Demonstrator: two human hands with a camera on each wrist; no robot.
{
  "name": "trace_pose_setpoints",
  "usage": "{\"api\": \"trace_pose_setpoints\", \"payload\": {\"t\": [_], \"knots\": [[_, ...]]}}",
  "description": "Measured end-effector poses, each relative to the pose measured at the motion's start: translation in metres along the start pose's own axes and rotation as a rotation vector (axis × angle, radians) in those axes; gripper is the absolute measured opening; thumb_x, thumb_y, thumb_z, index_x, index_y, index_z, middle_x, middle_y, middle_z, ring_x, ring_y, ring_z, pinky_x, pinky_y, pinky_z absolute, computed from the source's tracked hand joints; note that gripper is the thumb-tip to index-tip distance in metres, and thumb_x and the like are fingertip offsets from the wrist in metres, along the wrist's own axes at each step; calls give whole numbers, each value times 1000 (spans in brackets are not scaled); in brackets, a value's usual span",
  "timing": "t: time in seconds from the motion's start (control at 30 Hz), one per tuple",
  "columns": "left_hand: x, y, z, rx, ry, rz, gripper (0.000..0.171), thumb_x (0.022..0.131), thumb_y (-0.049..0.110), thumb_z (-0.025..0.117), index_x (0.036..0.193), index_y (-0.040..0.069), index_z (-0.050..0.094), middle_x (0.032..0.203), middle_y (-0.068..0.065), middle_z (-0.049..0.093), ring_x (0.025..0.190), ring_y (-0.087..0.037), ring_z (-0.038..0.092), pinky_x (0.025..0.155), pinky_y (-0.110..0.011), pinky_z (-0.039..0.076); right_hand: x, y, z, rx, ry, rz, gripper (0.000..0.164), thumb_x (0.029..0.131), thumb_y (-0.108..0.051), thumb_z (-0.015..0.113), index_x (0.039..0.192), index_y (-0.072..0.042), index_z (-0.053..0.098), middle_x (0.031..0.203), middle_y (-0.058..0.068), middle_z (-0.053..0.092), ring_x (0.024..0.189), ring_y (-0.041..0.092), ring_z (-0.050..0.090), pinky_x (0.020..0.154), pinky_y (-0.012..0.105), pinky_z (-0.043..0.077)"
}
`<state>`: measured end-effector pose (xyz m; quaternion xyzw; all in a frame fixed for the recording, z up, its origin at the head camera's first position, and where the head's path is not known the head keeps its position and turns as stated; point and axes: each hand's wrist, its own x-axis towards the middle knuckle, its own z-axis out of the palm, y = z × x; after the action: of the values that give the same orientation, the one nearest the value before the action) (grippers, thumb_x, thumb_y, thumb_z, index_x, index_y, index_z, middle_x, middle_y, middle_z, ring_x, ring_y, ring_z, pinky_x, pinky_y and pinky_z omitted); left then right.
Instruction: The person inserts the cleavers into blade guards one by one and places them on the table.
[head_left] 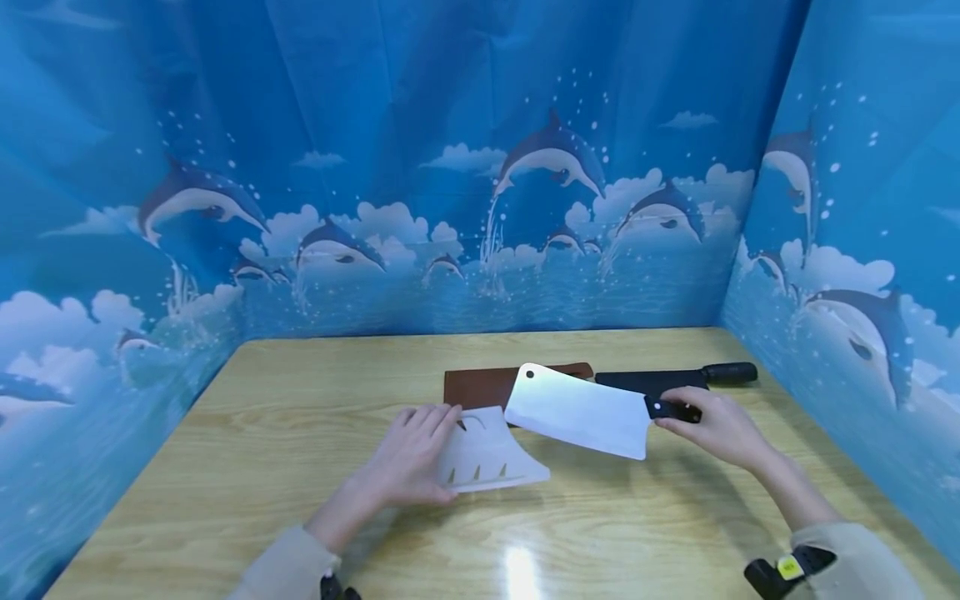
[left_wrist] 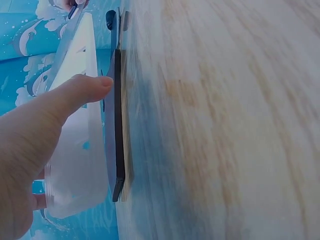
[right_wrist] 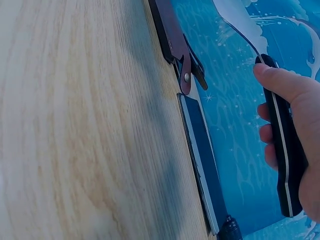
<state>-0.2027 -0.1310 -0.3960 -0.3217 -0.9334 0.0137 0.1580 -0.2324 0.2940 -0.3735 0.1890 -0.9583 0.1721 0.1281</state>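
My left hand grips a white, translucent plastic piece with slots along its near side, perhaps a blade cover. The thumb lies on one side of it in the left wrist view, with fingertips showing on the other. A cleaver with a broad shiny blade and a hole at the tip corner is held above the table by my right hand. The fingers wrap its black handle. Its blade tip points left, close to the plastic piece; whether they touch I cannot tell.
Behind the cleaver, a brown sheath with a riveted strap lies on the wooden table. Right of it lies a dark-bladed knife, its black handle pointing right. Blue dolphin-print curtains enclose the table's back and sides.
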Motion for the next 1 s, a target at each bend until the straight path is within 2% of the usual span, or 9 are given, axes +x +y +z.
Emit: {"api": "trace_pose_setpoints", "payload": {"t": [0.2,0.4,0.67,0.8,1.0], "knots": [[0,1,0,-4,3,1,110,57,67,71,139,2,36,131,-12,47,116,-26,43,94,-47,37,1,-3,-3,-25,-1,-22,39,80,-27,72,107,0,65,101,18,64,91,36,60,73,50,48],[-1,-1,4,9,43,35,108,55,63,73,136,0,39,128,-13,49,114,-26,45,91,-45,38,5,-6,-4,-111,43,-111,36,78,-26,74,104,-2,67,97,14,66,85,31,62,67,46,50],[-3,0,1,-51,11,-22,110,56,63,72,140,1,35,131,-14,47,116,-28,45,92,-48,38,7,-15,1,-223,17,-143,41,77,-29,74,107,-1,66,96,16,67,83,31,64,66,45,51],[-4,-2,-1,-60,24,-29,110,55,64,71,140,2,36,129,-13,49,115,-28,46,91,-48,39,6,-15,6,-225,59,-169,41,75,-27,76,106,0,67,94,17,68,81,31,65,65,45,52],[-4,-6,-3,-67,13,-24,108,55,65,70,139,5,38,127,-12,50,113,-27,46,91,-47,39,7,-14,6,-242,154,-276,41,68,-23,80,101,0,69,86,16,68,70,28,65,55,39,52]]}}
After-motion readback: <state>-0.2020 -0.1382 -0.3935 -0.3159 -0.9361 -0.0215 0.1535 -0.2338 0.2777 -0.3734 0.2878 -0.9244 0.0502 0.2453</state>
